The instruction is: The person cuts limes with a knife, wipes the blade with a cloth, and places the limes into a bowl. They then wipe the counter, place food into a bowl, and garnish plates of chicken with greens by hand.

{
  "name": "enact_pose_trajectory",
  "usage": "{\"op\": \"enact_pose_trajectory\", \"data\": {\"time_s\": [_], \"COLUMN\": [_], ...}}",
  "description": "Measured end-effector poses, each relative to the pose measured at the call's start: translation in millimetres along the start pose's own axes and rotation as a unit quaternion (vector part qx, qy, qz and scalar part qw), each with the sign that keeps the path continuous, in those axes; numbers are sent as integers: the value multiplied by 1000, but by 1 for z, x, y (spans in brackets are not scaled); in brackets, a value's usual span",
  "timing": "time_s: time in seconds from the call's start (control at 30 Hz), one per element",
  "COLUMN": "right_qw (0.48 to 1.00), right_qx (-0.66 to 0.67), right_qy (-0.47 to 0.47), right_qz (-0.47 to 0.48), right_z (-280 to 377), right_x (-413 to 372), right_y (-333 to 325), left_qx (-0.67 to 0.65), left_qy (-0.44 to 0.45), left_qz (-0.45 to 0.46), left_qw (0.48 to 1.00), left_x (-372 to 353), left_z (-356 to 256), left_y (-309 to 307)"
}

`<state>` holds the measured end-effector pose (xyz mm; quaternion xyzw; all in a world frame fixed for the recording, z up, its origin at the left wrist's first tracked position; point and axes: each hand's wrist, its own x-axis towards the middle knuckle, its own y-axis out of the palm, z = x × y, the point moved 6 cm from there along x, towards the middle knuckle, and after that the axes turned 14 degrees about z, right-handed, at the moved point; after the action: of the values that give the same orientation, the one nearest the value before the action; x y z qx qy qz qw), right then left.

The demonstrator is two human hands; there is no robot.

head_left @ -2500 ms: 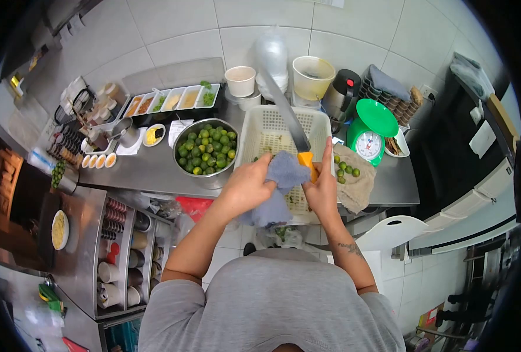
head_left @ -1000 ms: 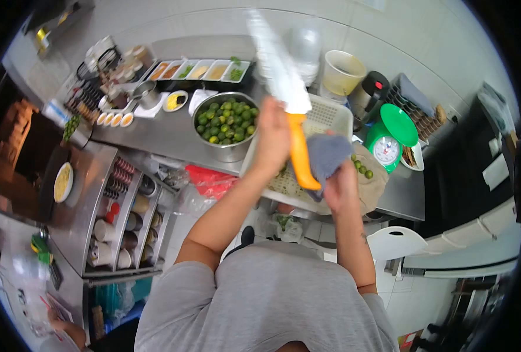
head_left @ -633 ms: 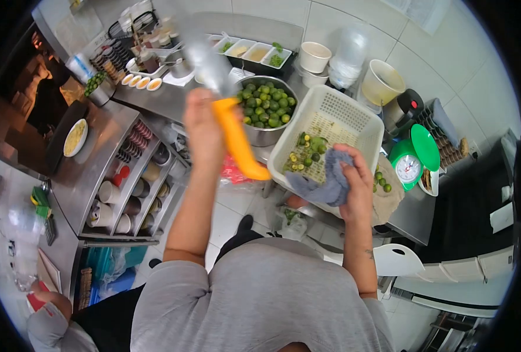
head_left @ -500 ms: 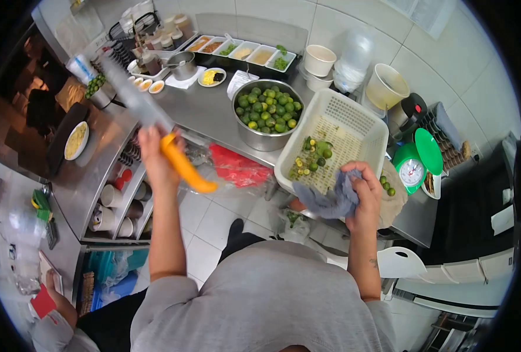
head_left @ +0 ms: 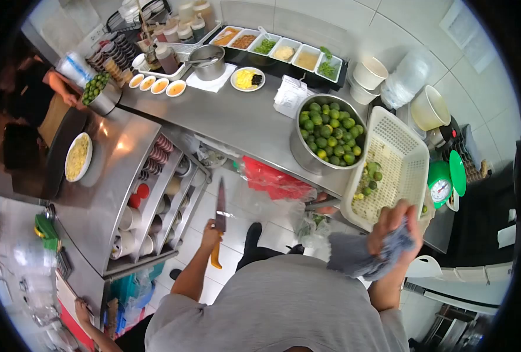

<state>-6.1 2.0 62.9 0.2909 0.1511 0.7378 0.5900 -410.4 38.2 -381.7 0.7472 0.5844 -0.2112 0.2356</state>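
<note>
Knife (head_left: 221, 205) out in the left hand (head_left: 212, 230), fingers wrapped round its orange handle, blade pointing forward! And the right hand (head_left: 394, 230) clamps a bunched grey cloth (head_left: 360, 256), white crate (head_left: 396, 167) just ahead of it, steel pot (head_left: 314, 159) of limes (head_left: 331, 134) farther ahead, leftward.

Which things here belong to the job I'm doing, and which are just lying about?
Likely the job's:
- knife, in your left hand
- cloth, in your right hand
- pot of limes
- basket

Seemingly just lying about:
- green scale
- red plastic
- papers
</note>
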Motion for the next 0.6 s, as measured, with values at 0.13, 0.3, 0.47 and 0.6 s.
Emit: {"op": "enact_pose_trajectory", "data": {"time_s": [0.13,0.3,0.47,0.6], "right_qw": [978,931,898,891], "right_qx": [-151,-192,-200,-114], "right_qy": [141,287,334,310], "right_qz": [6,-118,-204,-313], "right_z": [-67,-130,-157,-170], "right_x": [17,4,-18,-36], "right_y": [6,-8,-18,-23], "left_qx": [-11,-4,42,30], "left_qy": [2,-44,12,29], "left_qz": [126,219,222,352], "left_qw": [992,975,974,935], "left_x": [72,154,230,293], "left_z": [11,7,-31,4], "left_y": [11,21,50,46]}}
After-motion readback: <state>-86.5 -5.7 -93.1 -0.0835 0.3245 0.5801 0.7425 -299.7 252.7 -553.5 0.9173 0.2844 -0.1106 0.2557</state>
